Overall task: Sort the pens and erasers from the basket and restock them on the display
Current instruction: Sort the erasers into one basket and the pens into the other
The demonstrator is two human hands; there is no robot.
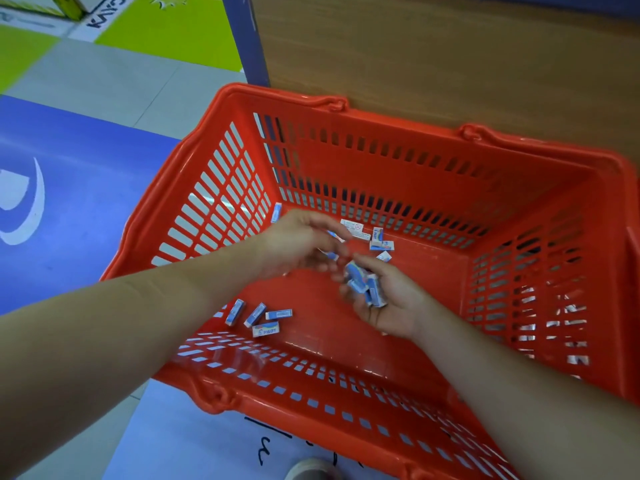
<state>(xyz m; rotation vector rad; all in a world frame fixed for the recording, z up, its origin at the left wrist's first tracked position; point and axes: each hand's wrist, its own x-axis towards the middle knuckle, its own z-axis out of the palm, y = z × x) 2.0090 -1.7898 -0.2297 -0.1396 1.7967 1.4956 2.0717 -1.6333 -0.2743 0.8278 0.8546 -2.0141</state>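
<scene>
A clutch of erasers (367, 285) sits in the upturned right hand (391, 303), fingers cupped round the little blue-and-white boxes, low inside the red basket (242, 95). The left hand (298, 240) hovers just beside it, fingers curled over a scrap of blue. There's motion blur here, so whether that grip holds an eraser cannot be told.

Gathering looks like the step in hand, and it's partway. Four loose erasers (258, 317) lie near the front wall, a far cluster (375, 237) lies by the back wall, and a lone eraser (276, 212) leans at the left side. No pens show in there.

The next move is probably to pick up the stragglers and feed them into that crowded palm without spilling. After that they'd be lifted out towards the wooden panel (450, 64) just behind, probably the display's side.
</scene>
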